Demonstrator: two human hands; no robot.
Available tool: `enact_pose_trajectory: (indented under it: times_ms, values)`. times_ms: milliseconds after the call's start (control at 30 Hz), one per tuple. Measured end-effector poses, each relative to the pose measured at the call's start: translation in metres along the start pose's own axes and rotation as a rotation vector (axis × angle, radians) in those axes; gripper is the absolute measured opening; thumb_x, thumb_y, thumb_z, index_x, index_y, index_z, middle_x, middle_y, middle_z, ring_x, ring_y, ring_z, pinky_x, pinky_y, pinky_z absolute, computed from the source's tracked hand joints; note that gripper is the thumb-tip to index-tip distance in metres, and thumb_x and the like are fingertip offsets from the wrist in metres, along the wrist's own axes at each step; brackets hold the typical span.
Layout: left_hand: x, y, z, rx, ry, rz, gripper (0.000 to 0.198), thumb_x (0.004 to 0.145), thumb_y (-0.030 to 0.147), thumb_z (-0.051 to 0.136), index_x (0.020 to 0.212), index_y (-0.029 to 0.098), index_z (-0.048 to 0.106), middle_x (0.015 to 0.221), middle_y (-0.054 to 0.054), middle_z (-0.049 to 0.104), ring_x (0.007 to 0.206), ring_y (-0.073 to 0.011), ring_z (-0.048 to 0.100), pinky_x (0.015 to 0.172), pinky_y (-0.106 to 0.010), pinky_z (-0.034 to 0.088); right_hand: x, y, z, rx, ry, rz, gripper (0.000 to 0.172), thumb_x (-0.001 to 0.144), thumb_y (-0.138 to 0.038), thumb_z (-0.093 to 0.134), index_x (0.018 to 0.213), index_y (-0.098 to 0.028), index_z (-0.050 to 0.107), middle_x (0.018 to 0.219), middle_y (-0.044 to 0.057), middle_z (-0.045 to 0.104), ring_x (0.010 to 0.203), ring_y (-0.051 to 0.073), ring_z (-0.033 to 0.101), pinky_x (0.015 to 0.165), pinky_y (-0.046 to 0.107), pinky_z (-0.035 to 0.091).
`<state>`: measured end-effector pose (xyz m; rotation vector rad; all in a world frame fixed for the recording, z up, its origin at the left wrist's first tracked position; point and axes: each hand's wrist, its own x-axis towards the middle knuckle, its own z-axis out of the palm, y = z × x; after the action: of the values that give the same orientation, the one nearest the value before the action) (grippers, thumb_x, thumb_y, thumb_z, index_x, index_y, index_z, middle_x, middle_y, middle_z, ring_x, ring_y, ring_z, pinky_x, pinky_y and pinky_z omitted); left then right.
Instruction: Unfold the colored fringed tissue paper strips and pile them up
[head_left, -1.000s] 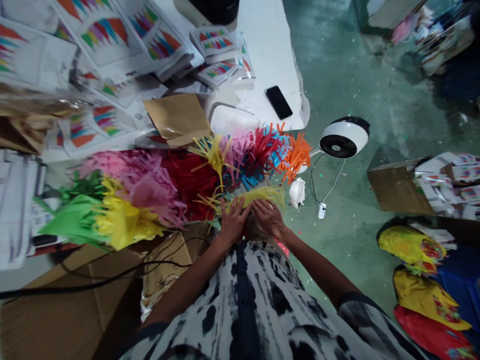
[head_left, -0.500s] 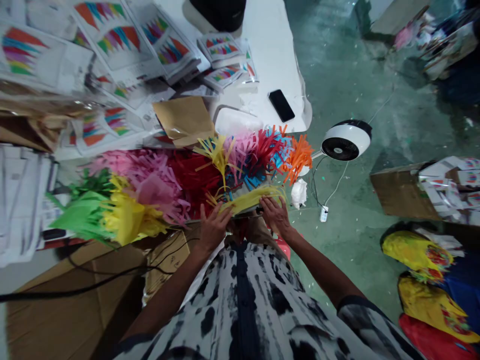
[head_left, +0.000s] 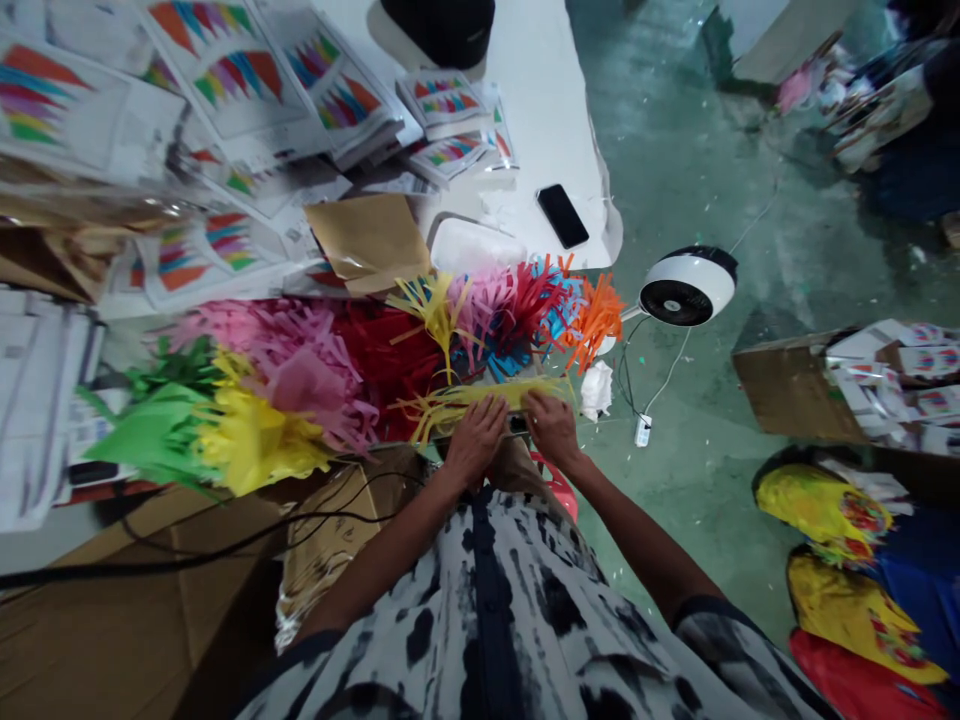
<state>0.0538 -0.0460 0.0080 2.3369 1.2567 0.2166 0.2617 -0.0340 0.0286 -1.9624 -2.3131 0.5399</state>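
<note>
A yellow tissue-paper fringe [head_left: 435, 408] stretches along the table's near edge, its cut strands fanned out to the left. My left hand [head_left: 477, 438] is closed on its middle, fingers pressed together over the paper. Closed on the fringe farther right is my right hand [head_left: 553, 425], its fingertips bent onto the paper. Just beyond the hands lie a yellow tassel [head_left: 439, 310], a pink tassel [head_left: 486, 302], a red tassel [head_left: 534, 300] and an orange tassel [head_left: 596, 318]. Dark red fringed paper [head_left: 386, 350] is piled to the left of them.
Green tissue [head_left: 154, 430] and yellow tissue [head_left: 262, 435] sit at the left. Behind are printed packets [head_left: 240, 70], a brown envelope [head_left: 367, 240] and a phone [head_left: 562, 216]. A fan [head_left: 686, 285] stands right of the table; a black cable [head_left: 225, 550] crosses an open carton [head_left: 112, 620].
My left hand has slid right along the yellow fringe, closer to my right hand, uncovering the loose strands at the left. My right hand stays near the right end, its fingers more bent.
</note>
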Motion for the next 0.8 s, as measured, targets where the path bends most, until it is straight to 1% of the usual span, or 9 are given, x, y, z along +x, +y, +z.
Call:
enact_pose_trajectory:
  times_ms: [100,167,200,267,333,400,500,667,800]
  values:
    - [-0.011,-0.006,0.001,0.007,-0.022,0.017,0.055,0.104,0.024,0.043,0.158,0.019,0.047,0.165,-0.01,0.044,0.158,-0.0292,0.032,0.13,-0.055,0.025,0.011,0.015,-0.01,0.044,0.141,0.245,0.049,0.103,-0.028,0.041,0.147,-0.011,0.055,0.146,0.02,0.059,0.132,0.029,0.055,0.109,0.042,0.042]
    - [-0.017,-0.007,-0.001,0.01,-0.011,0.02,0.053,0.103,0.021,0.044,0.156,0.021,0.05,0.162,-0.009,0.049,0.156,-0.0291,0.037,0.128,-0.055,0.028,0.011,0.019,-0.014,0.011,0.232,0.311,0.053,0.1,-0.025,0.043,0.15,-0.011,0.052,0.151,0.021,0.055,0.136,0.031,0.052,0.11,0.043,0.041]
    - [-0.019,-0.007,-0.001,0.01,0.002,0.022,0.052,0.103,0.02,0.045,0.154,0.022,0.052,0.16,-0.009,0.051,0.154,-0.0292,0.04,0.127,-0.055,0.03,0.008,0.019,-0.014,-0.009,0.262,0.278,0.054,0.099,-0.023,0.044,0.151,-0.012,0.051,0.153,0.02,0.053,0.137,0.031,0.05,0.11,0.044,0.04]
    - [-0.021,-0.007,0.001,0.009,0.04,0.027,0.048,0.102,0.021,0.048,0.15,0.023,0.057,0.156,-0.009,0.057,0.149,-0.0296,0.047,0.124,-0.054,0.034,-0.002,0.012,-0.008,-0.037,0.275,0.101,0.052,0.098,-0.019,0.048,0.149,-0.015,0.054,0.152,0.018,0.056,0.135,0.031,0.052,0.11,0.044,0.039]
    - [-0.021,-0.008,0.005,0.007,0.08,0.035,0.044,0.102,0.023,0.052,0.144,0.024,0.062,0.15,-0.009,0.063,0.144,-0.0295,0.052,0.121,-0.052,0.037,-0.013,0.003,0.003,-0.049,0.216,-0.134,0.047,0.097,-0.016,0.052,0.142,-0.02,0.061,0.146,0.015,0.062,0.13,0.029,0.056,0.109,0.043,0.039]
    - [-0.021,-0.012,0.01,0.009,0.112,0.042,0.04,0.101,0.025,0.055,0.14,0.025,0.065,0.145,-0.009,0.066,0.14,-0.0292,0.055,0.118,-0.051,0.039,-0.02,-0.004,0.016,-0.063,0.139,-0.282,0.042,0.096,-0.016,0.056,0.136,-0.023,0.066,0.141,0.012,0.067,0.125,0.027,0.058,0.109,0.042,0.038]
    - [-0.028,-0.02,0.014,0.011,0.138,0.064,0.041,0.1,0.028,0.059,0.14,0.024,0.066,0.143,-0.011,0.068,0.137,-0.029,0.057,0.118,-0.052,0.037,-0.026,-0.007,0.03,-0.073,0.086,-0.329,0.038,0.098,-0.019,0.06,0.135,-0.024,0.067,0.139,0.01,0.069,0.124,0.027,0.059,0.11,0.043,0.035]
    - [-0.045,-0.03,0.013,-0.007,0.175,0.096,0.035,0.1,0.028,0.06,0.134,0.025,0.07,0.135,-0.01,0.073,0.128,-0.0269,0.063,0.116,-0.05,0.036,-0.034,0.005,0.04,-0.06,0.066,-0.426,0.035,0.1,-0.018,0.06,0.133,-0.028,0.069,0.133,0.008,0.072,0.121,0.024,0.061,0.109,0.043,0.033]
    - [-0.046,-0.028,0.006,-0.019,0.218,0.058,0.027,0.102,0.024,0.056,0.123,0.024,0.074,0.127,-0.009,0.076,0.121,-0.0248,0.066,0.11,-0.047,0.039,-0.035,0.011,0.041,-0.049,0.096,-0.405,0.028,0.102,-0.018,0.059,0.125,-0.028,0.073,0.123,0.006,0.076,0.112,0.022,0.063,0.106,0.041,0.031]
